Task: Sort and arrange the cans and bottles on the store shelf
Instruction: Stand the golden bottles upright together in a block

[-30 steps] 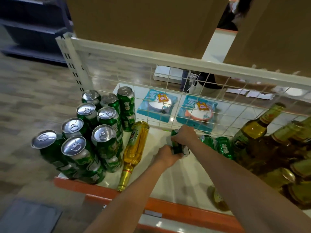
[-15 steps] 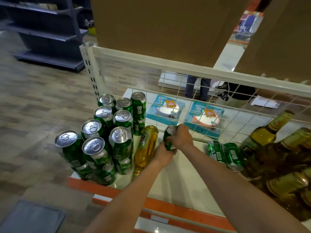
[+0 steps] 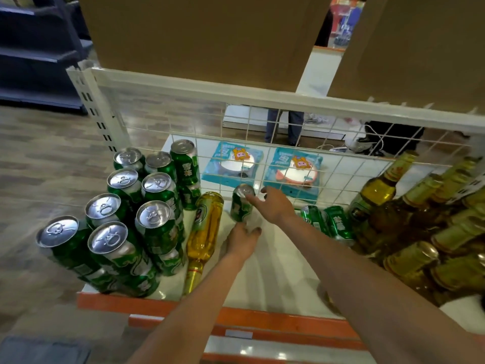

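One green can (image 3: 241, 206) stands upright on the white shelf (image 3: 275, 274), just right of a yellow bottle (image 3: 205, 227) lying on its side. My right hand (image 3: 274, 206) is spread beside the can, fingertips at its top rim. My left hand (image 3: 242, 239) sits just below the can's base, fingers loose, not wrapped around it. Several green cans (image 3: 131, 227) stand stacked in a block at the left. Two green cans (image 3: 326, 222) lie on their sides to the right. Several amber bottles (image 3: 420, 227) crowd the right end.
A white wire mesh panel (image 3: 349, 164) backs the shelf; two blue packages (image 3: 262, 166) lie behind it. An orange strip (image 3: 275, 320) edges the front. Cardboard (image 3: 199, 35) hangs overhead. A person's legs (image 3: 283, 124) stand beyond the mesh. Dark shelving (image 3: 39, 48) is far left.
The green can, gripped in both hands and lifted upright earlier, now stands on the shelf. My right hand has opened, and my left hand has dropped below the can's base.
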Available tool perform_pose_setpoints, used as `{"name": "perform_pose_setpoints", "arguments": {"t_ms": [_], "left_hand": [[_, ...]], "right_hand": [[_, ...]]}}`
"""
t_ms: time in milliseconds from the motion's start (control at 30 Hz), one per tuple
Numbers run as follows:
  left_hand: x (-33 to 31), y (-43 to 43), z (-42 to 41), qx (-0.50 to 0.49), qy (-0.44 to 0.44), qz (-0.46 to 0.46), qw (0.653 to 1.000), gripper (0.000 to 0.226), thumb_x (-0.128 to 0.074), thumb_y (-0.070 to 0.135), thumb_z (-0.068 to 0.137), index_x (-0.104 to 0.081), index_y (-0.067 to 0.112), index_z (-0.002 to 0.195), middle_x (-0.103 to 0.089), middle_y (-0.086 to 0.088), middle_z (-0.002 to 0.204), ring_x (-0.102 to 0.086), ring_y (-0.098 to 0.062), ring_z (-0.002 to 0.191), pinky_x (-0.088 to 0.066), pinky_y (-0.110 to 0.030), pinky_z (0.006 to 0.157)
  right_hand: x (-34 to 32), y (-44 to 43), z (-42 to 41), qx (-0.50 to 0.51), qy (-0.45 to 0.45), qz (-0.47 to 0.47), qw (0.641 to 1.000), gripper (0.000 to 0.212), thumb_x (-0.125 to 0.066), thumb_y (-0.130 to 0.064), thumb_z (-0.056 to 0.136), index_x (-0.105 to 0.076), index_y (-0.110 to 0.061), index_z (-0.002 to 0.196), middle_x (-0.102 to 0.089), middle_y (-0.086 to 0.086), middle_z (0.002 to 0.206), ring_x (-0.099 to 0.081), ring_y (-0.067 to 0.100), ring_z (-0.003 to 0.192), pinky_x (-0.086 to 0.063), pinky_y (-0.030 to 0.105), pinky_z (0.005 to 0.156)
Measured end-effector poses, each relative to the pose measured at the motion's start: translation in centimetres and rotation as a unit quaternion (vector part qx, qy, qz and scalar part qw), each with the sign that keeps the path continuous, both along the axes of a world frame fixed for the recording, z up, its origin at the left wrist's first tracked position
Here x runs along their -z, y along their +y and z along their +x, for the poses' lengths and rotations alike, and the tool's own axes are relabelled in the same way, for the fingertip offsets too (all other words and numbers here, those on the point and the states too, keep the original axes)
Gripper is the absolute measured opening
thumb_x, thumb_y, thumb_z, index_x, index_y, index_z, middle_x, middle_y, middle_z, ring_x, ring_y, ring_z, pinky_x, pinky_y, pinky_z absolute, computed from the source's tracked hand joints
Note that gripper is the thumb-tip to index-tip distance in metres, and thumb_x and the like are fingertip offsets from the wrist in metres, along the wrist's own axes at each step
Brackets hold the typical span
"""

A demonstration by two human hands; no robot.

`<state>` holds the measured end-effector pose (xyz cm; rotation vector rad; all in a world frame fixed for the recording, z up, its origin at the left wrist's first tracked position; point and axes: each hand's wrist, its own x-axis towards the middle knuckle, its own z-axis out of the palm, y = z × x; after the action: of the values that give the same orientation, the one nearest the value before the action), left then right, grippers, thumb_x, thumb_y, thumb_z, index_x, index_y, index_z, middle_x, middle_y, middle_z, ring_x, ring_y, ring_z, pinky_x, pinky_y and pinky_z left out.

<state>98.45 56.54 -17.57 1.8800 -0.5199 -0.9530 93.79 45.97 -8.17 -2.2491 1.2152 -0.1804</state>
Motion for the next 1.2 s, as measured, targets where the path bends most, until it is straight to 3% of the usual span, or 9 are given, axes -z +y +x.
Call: {"name": "perform_pose_setpoints", "arguments": {"t_ms": [67, 200, 367, 500, 633, 767, 967, 1100, 1200], "left_hand": [[-0.8, 0.0, -1.3, 0.024, 0.016, 0.01, 1.0, 0.07, -0.059, 0.059, 0.061, -0.064, 0.021, 0.12, -0.07, -0.001, 0.114, -0.067, -0.023, 0.102, -0.054, -0.045, 0.092], [-1.3, -0.6, -3.7, 0.097, 0.035, 0.061, 0.993, 0.094, -0.061, 0.067, 0.051, -0.058, 0.019, 0.132, -0.067, -0.003, 0.121, -0.065, -0.024, 0.108, -0.052, -0.042, 0.098], [-1.6, -1.2, -6.1, 0.143, -0.001, 0.085, 0.986, 0.067, -0.065, 0.054, 0.079, -0.056, 0.02, 0.136, -0.065, 0.0, 0.127, -0.062, -0.02, 0.114, -0.048, -0.038, 0.102], [-1.2, -0.5, -5.9, 0.143, -0.006, 0.095, 0.985, 0.067, -0.065, 0.052, 0.076, -0.058, 0.021, 0.134, -0.067, 0.001, 0.121, -0.065, -0.019, 0.107, -0.052, -0.038, 0.098], [-1.3, 0.9, -4.1, 0.13, -0.006, 0.101, 0.986, 0.059, -0.069, 0.046, 0.08, -0.059, 0.02, 0.132, -0.064, 0.0, 0.126, -0.063, -0.021, 0.11, -0.05, -0.038, 0.101], [-1.9, 2.1, -2.2, 0.113, -0.001, 0.094, 0.989, 0.057, -0.074, 0.04, 0.082, -0.056, 0.019, 0.132, -0.065, -0.004, 0.124, -0.064, -0.022, 0.107, -0.051, -0.037, 0.099], [-3.2, 3.3, -1.2, 0.105, -0.032, 0.041, 0.993, 0.064, -0.083, 0.03, 0.073, -0.053, 0.021, 0.129, -0.067, 0.002, 0.121, -0.065, -0.018, 0.106, -0.053, -0.031, 0.086], [-2.4, 3.7, -0.3, 0.034, -0.082, 0.023, 0.996, 0.072, -0.084, 0.04, 0.063, -0.053, 0.019, 0.125, -0.069, 0.007, 0.114, -0.066, -0.016, 0.104, -0.055, -0.039, 0.09], [-3.3, 3.7, -0.2, -0.007, -0.097, 0.016, 0.995, 0.059, -0.082, 0.024, 0.075, -0.053, 0.013, 0.125, -0.068, 0.003, 0.112, -0.065, -0.017, 0.105, -0.051, -0.028, 0.08]], "right_hand": [[-0.2, -1.0, -1.9, 0.031, 0.056, -0.022, 0.998, 0.062, -0.057, -0.053, 0.093, -0.052, -0.007, 0.134, -0.056, 0.014, 0.134, -0.055, 0.03, 0.12, -0.048, 0.039, 0.094], [0.1, -3.5, -6.1, 0.134, 0.18, -0.055, 0.973, 0.04, -0.061, -0.034, 0.087, -0.054, -0.011, 0.119, -0.059, 0.012, 0.117, -0.059, 0.03, 0.106, -0.055, 0.042, 0.087], [2.2, -5.3, -7.7, 0.125, 0.24, -0.054, 0.961, 0.033, -0.062, -0.033, 0.087, -0.058, -0.01, 0.11, -0.063, 0.008, 0.106, -0.062, 0.027, 0.097, -0.057, 0.039, 0.082], [3.9, -6.2, -7.5, 0.128, 0.294, -0.067, 0.945, 0.036, -0.076, -0.031, 0.074, -0.065, -0.009, 0.1, -0.062, 0.008, 0.09, -0.062, 0.026, 0.082, -0.059, 0.041, 0.074], [3.0, -5.3, -7.9, 0.104, 0.257, -0.06, 0.959, 0.032, -0.063, -0.041, 0.085, -0.06, -0.011, 0.096, -0.059, 0.006, 0.09, -0.056, 0.022, 0.081, -0.052, 0.031, 0.072], [1.7, -3.1, -6.9, 0.083, 0.164, 0.019, 0.983, 0.04, -0.071, -0.041, 0.078, -0.06, -0.008, 0.098, -0.06, 0.007, 0.09, -0.059, 0.025, 0.085, -0.046, 0.029, 0.065], [-0.7, 1.5, -2.9, 0.014, 0.142, 0.037, 0.989, 0.085, -0.078, -0.048, 0.07, -0.041, -0.005, 0.133, -0.054, 0.012, 0.125, -0.057, 0.03, 0.113, -0.051, 0.036, 0.079], [-1.5, 3.6, -1.5, -0.049, 0.118, 0.033, 0.991, 0.081, -0.081, -0.042, 0.068, -0.043, -0.005, 0.129, -0.054, 0.011, 0.121, -0.058, 0.03, 0.109, -0.046, 0.034, 0.072], [-1.4, 4.3, -1.2, -0.078, 0.093, 0.033, 0.992, 0.075, -0.082, -0.04, 0.066, -0.046, -0.008, 0.124, -0.057, 0.008, 0.117, -0.059, 0.027, 0.101, -0.052, 0.036, 0.075]]}}
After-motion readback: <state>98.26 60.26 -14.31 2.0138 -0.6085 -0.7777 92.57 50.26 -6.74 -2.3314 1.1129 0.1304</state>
